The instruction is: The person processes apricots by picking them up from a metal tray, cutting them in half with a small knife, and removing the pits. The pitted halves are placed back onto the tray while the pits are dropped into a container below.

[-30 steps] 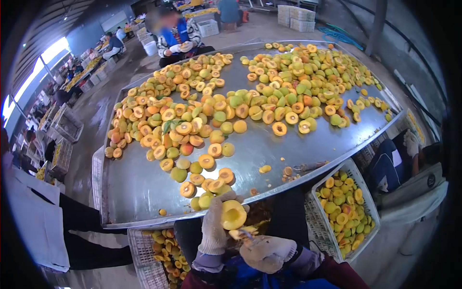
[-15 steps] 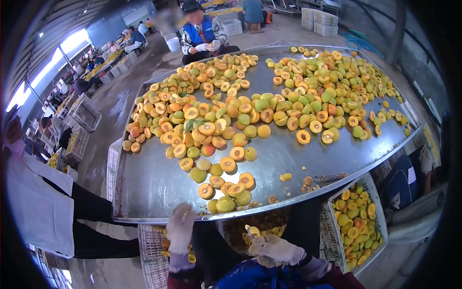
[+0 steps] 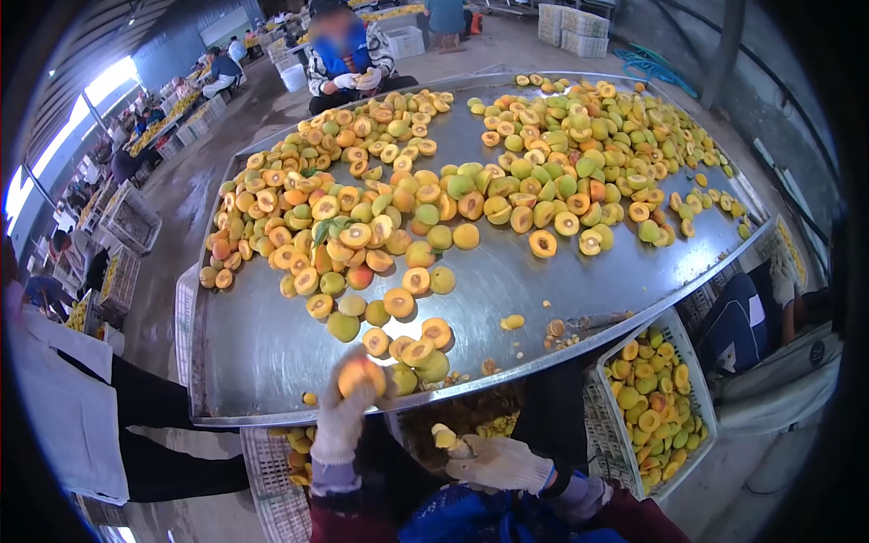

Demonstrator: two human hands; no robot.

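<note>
My left hand (image 3: 348, 412), in a whitish glove, is at the table's near edge, closed around an orange-yellow peach half (image 3: 362, 376); its fingers are blurred. My right hand (image 3: 502, 462), also gloved, is below the edge over my lap. It is closed on a small, short tool with a yellow bit of fruit (image 3: 444, 436) at its tip; the grip hides most of the tool. Just beyond my left hand lie cut peach halves (image 3: 417, 351), several showing brown pits. A large heap of peaches (image 3: 362, 213) covers much of the metal table (image 3: 493, 294).
At my right stands a white crate (image 3: 593, 407) full of peach halves; another crate (image 3: 267, 471) is at my left. Scraps (image 3: 557, 330) lie near the front edge. A co-worker (image 3: 348, 63) sits across the table; other people are at both sides.
My left hand has come up slightly and now holds a peach half. My right hand stays low with its tool. The whole view has shifted, so the table appears further left and higher.
</note>
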